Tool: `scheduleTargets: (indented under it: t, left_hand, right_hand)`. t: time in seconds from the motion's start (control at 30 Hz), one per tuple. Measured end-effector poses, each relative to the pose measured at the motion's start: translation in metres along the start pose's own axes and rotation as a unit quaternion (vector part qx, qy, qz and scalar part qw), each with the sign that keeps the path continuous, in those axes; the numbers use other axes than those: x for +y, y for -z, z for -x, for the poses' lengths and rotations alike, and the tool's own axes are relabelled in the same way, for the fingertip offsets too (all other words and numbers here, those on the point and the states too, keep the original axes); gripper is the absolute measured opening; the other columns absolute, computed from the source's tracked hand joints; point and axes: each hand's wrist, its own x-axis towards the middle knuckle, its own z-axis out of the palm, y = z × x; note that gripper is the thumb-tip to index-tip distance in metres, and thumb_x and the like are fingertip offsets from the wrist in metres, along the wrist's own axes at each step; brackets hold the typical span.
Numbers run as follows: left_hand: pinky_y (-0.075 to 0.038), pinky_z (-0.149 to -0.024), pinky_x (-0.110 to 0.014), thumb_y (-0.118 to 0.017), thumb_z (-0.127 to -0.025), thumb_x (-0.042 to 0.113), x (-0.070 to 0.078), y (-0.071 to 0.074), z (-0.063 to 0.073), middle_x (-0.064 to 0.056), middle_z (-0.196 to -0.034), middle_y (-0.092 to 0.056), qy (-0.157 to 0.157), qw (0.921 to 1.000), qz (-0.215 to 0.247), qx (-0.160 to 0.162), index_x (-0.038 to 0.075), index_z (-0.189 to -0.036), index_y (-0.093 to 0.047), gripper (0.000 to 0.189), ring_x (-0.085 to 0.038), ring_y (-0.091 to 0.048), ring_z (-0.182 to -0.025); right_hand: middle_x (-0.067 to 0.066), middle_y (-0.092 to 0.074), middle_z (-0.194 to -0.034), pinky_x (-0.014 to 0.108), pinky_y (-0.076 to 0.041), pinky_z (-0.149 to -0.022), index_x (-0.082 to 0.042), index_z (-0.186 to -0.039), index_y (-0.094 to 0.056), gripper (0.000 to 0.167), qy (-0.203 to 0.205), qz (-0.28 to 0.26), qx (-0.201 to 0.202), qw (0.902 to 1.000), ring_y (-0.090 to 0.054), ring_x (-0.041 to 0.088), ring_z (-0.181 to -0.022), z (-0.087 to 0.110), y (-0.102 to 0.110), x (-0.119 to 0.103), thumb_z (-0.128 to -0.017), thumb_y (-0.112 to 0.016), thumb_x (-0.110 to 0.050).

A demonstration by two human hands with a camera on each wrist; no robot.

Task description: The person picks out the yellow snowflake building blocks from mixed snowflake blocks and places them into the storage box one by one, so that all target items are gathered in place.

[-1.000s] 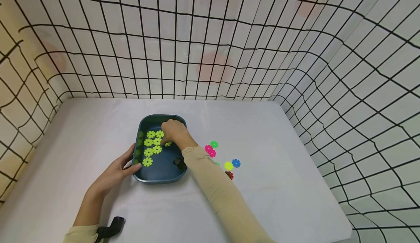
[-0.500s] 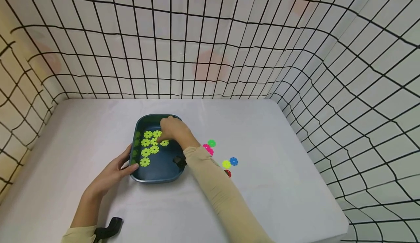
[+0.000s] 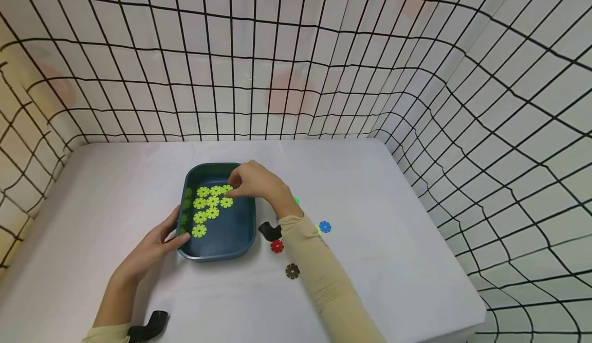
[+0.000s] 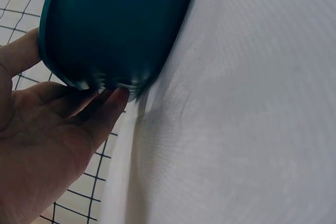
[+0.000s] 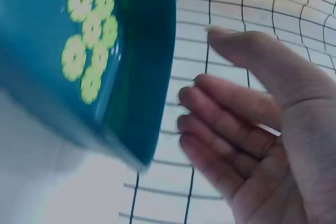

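A dark blue-green tray (image 3: pixel 231 237) lies on the white table, with several yellow-green notched discs (image 3: pixel 212 201) flat inside it, mostly in its left and far part. My left hand (image 3: pixel 154 240) grips the tray's left side, thumb at the rim; in the left wrist view its fingers (image 4: pixel 107 108) curl against the outer wall. Over the tray's right edge hovers my right hand (image 3: pixel 261 181), fingertips close above the discs. Seen from the right wrist, this hand (image 5: pixel 252 124) holds nothing; thumb and loosely bent fingers stand apart.
Right of the tray lie a red disc (image 3: pixel 277 246), a brown disc (image 3: pixel 292 271) and a blue disc (image 3: pixel 325 227). A green disc (image 3: pixel 297 200) and a yellow one (image 3: pixel 318 229) are partly hidden by the right arm. Black netting (image 3: pixel 253 86) surrounds the table's back and sides.
My right hand has lifted from the discs and moved right, its fingers now parted. Red and brown discs have come into sight beside the arm. The left hand keeps its grip.
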Motion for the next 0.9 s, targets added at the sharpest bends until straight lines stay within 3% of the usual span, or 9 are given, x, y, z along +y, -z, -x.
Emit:
scheduleTargets:
  t: [0.27, 0.5, 0.73, 0.9]
  left_hand:
    - [-0.014, -0.112, -0.071, -0.061, -0.096, 0.023, -0.001, -0.003, 0.000, -0.022, -0.163, 0.001, 0.010, 1.0000, -0.001, -0.001, 0.006, -0.156, 0.000, 0.087, -0.051, 0.001, -0.148]
    - [-0.012, -0.111, -0.072, -0.060, -0.096, 0.026, 0.002, 0.000, 0.001, -0.021, -0.163, 0.002, 0.008, 0.9999, -0.005, 0.004, 0.006, -0.156, 0.001, 0.088, -0.051, 0.002, -0.148]
    - [-0.012, -0.111, -0.072, -0.060, -0.096, 0.027, 0.002, -0.001, 0.001, -0.021, -0.163, 0.003, 0.016, 0.9998, -0.008, 0.002, 0.006, -0.156, 0.001, 0.089, -0.051, 0.002, -0.147]
    - [-0.012, -0.112, -0.072, -0.061, -0.096, 0.027, 0.003, -0.001, 0.001, -0.021, -0.163, 0.003, 0.016, 0.9998, -0.007, 0.002, 0.006, -0.156, 0.002, 0.089, -0.050, 0.003, -0.148]
  right_hand:
    - [0.002, -0.070, -0.119, 0.030, -0.053, -0.096, -0.010, -0.120, -0.069, 0.042, -0.010, -0.074, 0.052, 0.9959, -0.063, 0.017, -0.113, 0.043, -0.001, 0.030, -0.086, -0.074, -0.035]
    - [0.005, -0.071, -0.110, 0.039, -0.055, -0.094, -0.008, -0.113, -0.071, 0.035, -0.004, -0.096, 0.120, 0.9881, -0.064, 0.023, -0.104, 0.079, -0.009, 0.058, -0.085, -0.076, -0.028]
    - [0.010, -0.072, -0.105, 0.047, -0.055, -0.089, -0.003, -0.109, -0.071, 0.033, 0.003, -0.116, 0.161, 0.9800, -0.065, 0.032, -0.099, 0.113, -0.029, 0.085, -0.084, -0.077, -0.023]
    - [0.007, -0.073, -0.101, 0.043, -0.057, -0.086, -0.003, -0.105, -0.073, 0.029, -0.013, -0.099, 0.196, 0.9755, -0.066, 0.025, -0.095, 0.136, -0.047, 0.105, -0.083, -0.077, -0.021]
